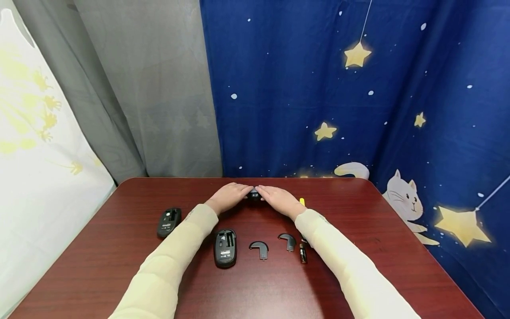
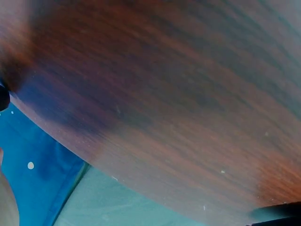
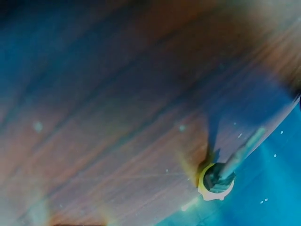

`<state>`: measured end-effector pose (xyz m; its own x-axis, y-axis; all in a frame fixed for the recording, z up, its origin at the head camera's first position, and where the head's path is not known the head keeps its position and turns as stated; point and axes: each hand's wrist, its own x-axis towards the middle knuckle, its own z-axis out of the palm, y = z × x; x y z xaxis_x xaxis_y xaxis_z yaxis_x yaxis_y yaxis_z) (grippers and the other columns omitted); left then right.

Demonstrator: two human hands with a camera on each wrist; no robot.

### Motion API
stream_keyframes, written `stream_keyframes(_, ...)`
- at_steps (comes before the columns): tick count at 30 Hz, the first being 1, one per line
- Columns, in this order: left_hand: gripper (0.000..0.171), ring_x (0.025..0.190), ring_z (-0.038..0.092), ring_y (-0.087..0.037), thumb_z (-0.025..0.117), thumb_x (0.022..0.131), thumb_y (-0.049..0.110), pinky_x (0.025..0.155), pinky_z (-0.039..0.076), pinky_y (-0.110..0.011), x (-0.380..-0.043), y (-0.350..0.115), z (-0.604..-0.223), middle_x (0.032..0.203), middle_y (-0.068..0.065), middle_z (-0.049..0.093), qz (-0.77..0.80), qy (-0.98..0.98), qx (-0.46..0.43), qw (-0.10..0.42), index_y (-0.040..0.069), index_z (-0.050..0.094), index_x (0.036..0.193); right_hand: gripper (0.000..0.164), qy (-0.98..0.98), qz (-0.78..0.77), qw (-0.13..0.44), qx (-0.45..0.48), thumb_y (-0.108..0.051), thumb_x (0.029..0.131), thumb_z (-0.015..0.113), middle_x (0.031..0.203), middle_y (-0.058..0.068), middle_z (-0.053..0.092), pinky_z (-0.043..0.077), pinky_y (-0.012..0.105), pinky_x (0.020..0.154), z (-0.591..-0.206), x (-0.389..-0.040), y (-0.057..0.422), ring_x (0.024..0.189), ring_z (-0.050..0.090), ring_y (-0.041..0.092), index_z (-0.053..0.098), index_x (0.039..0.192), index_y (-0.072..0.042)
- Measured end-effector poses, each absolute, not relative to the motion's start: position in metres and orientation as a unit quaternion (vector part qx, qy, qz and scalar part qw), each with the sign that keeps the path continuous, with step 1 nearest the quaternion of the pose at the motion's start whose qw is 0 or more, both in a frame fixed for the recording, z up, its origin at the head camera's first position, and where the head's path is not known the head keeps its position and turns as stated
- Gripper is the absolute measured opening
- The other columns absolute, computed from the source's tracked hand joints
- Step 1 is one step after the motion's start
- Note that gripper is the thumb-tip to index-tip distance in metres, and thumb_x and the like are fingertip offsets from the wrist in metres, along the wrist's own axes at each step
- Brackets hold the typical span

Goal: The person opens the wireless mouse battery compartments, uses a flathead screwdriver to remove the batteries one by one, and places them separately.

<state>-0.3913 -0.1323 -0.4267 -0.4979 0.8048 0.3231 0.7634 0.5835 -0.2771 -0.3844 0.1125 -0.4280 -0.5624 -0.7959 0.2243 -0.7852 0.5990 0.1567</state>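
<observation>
Both hands reach to the far edge of the table in the head view. Their extended fingers meet over a small black object (image 1: 254,195) with two shiny spots. My left hand (image 1: 229,196) touches its left side and my right hand (image 1: 280,200) its right; the fingers hide much of it, and I cannot tell its kind. Close to the left forearm, a black computer mouse (image 1: 225,248) lies underside up with its battery bay uncovered. Another upturned mouse (image 1: 169,222) lies farther left. Between the forearms are a curved black battery cover (image 1: 259,249) and a second battery cover (image 1: 288,242).
A dark cylindrical battery (image 1: 303,254) lies beside the right sleeve. Partly behind that arm, a yellow tip (image 1: 302,201) shows. The right wrist view has a yellow-rimmed dark object (image 3: 216,181) with a grey shaft. Curtains (image 1: 287,88) hang behind the reddish-brown table (image 1: 255,297).
</observation>
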Motion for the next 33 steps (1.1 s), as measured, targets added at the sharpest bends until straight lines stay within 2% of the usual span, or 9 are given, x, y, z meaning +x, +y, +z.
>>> stream_keyframes(4,0.037,0.113,0.060,-0.023,0.056,0.099,0.012,0.097,0.047,-0.036,-0.391,-0.133,-0.429,0.128,-0.012,0.061,0.017,-0.869,-0.448,0.207,0.001,0.050,0.134,0.047,-0.889,-0.006,0.132,0.438,-0.012,0.104,0.045,0.148,0.015,0.042,0.034,0.038,0.109,-0.426,-0.381,0.112,0.136,0.038,0.025,0.035,0.149,-0.004)
stream_keyframes(7,0.038,0.113,0.060,-0.022,0.055,0.099,0.013,0.096,0.048,-0.035,-0.391,-0.133,-0.430,0.129,-0.011,0.060,0.001,-0.876,-0.440,0.197,0.002,0.049,0.135,0.048,-0.894,0.003,0.125,0.430,-0.016,0.105,0.043,0.149,0.013,0.041,0.032,0.038,0.110,-0.425,-0.380,0.110,0.137,0.038,0.025,0.034,0.150,-0.005)
stream_keyframes(12,0.038,0.108,0.063,-0.023,0.060,0.097,0.012,0.092,0.050,-0.035,-0.390,-0.130,-0.429,0.126,-0.012,0.061,-0.023,-0.876,-0.438,0.203,0.001,0.051,0.132,0.049,-0.899,0.025,0.129,0.419,-0.022,0.104,0.045,0.147,0.014,0.043,0.033,0.037,0.110,-0.425,-0.380,0.108,0.136,0.039,0.024,0.035,0.150,-0.006)
stream_keyframes(19,0.039,0.103,0.065,-0.022,0.066,0.093,0.013,0.089,0.051,-0.034,-0.387,-0.128,-0.428,0.121,-0.012,0.063,-0.025,-0.876,-0.432,0.213,0.001,0.053,0.128,0.050,-0.902,0.043,0.125,0.410,-0.021,0.103,0.048,0.147,0.015,0.043,0.034,0.038,0.109,-0.427,-0.380,0.106,0.135,0.040,0.026,0.036,0.149,-0.005)
stream_keyframes(24,0.041,0.109,0.062,-0.021,0.067,0.092,0.012,0.093,0.050,-0.033,-0.386,-0.128,-0.427,0.122,-0.012,0.063,-0.021,-0.871,-0.431,0.235,0.000,0.054,0.129,0.049,-0.894,0.029,0.161,0.417,-0.020,0.103,0.050,0.144,0.015,0.047,0.037,0.036,0.107,-0.425,-0.380,0.107,0.132,0.044,0.024,0.039,0.147,-0.003)
stream_keyframes(30,0.044,0.115,0.059,-0.023,0.069,0.091,0.011,0.095,0.048,-0.036,-0.386,-0.127,-0.421,0.125,-0.013,0.061,-0.041,-0.862,-0.434,0.257,0.000,0.053,0.130,0.047,-0.867,0.029,0.235,0.438,-0.014,0.097,0.060,0.135,0.015,0.055,0.043,0.035,0.102,-0.421,-0.383,0.108,0.124,0.052,0.024,0.047,0.140,0.000)
stream_keyframes(33,0.044,0.114,0.059,-0.024,0.068,0.092,0.011,0.094,0.049,-0.036,-0.385,-0.128,-0.418,0.126,-0.013,0.060,-0.050,-0.857,-0.440,0.263,0.000,0.052,0.131,0.045,-0.856,0.037,0.259,0.445,-0.013,0.097,0.060,0.132,0.016,0.057,0.044,0.035,0.100,-0.419,-0.383,0.109,0.121,0.054,0.025,0.049,0.138,0.002)
